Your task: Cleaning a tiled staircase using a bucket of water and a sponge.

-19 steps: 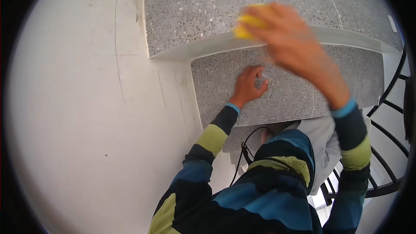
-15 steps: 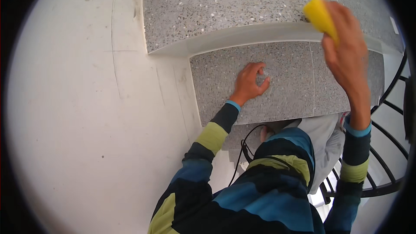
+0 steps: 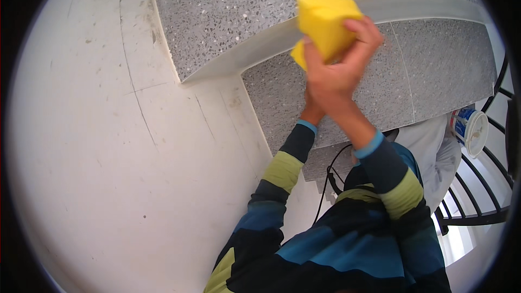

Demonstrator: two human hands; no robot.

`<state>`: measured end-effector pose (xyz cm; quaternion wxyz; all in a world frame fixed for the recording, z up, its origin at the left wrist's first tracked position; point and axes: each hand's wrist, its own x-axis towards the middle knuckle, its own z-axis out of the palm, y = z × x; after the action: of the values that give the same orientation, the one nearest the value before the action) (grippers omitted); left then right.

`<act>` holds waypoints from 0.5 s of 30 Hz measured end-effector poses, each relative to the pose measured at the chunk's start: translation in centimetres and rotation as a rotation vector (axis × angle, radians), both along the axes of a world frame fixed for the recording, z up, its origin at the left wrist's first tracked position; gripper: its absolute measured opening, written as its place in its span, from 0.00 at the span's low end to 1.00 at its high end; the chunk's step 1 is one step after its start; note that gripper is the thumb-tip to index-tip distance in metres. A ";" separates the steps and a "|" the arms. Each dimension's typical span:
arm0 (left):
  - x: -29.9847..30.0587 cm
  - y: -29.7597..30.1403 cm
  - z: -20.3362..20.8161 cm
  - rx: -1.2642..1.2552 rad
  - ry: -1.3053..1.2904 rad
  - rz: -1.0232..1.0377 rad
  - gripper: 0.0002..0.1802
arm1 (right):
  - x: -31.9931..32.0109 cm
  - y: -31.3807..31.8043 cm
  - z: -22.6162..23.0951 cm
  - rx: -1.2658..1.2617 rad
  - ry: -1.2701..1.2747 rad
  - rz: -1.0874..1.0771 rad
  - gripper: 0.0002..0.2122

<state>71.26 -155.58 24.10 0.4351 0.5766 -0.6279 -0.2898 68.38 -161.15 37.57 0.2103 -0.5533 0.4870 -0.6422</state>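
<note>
A yellow sponge (image 3: 325, 19) is gripped in my right hand (image 3: 342, 76), raised in front of the pale riser (image 3: 255, 49) between two speckled grey stone steps. My thumb is on its near side and my fingers are on its right side. My right forearm crosses over toward the left. Below and behind it, my left hand (image 3: 311, 109) is at the lower step tread (image 3: 369, 97); only the part near the wrist shows, and its fingers are hidden by the right hand. The upper tread (image 3: 233, 5) lies beyond the riser.
A white wall (image 3: 97, 157) with cracks and smudges runs along the left. At the right are a black metal railing (image 3: 477, 218) and a white bucket (image 3: 475, 133) with a blue label. A black cable (image 3: 327, 184) hangs beside my body.
My right hand has swung from the far right to the middle with the sponge, now covering my left hand, which was in plain sight before. The view has shifted, bringing the bucket into sight.
</note>
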 end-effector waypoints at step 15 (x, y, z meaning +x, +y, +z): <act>0.7 -0.5 2.0 -0.001 0.050 0.019 0.22 | -0.5 1.1 -1.1 -0.055 0.159 0.054 0.38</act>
<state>71.92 -156.12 26.09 0.4538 0.5747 -0.6115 -0.2997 67.92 -160.08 36.44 0.1728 -0.6211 0.4694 -0.6034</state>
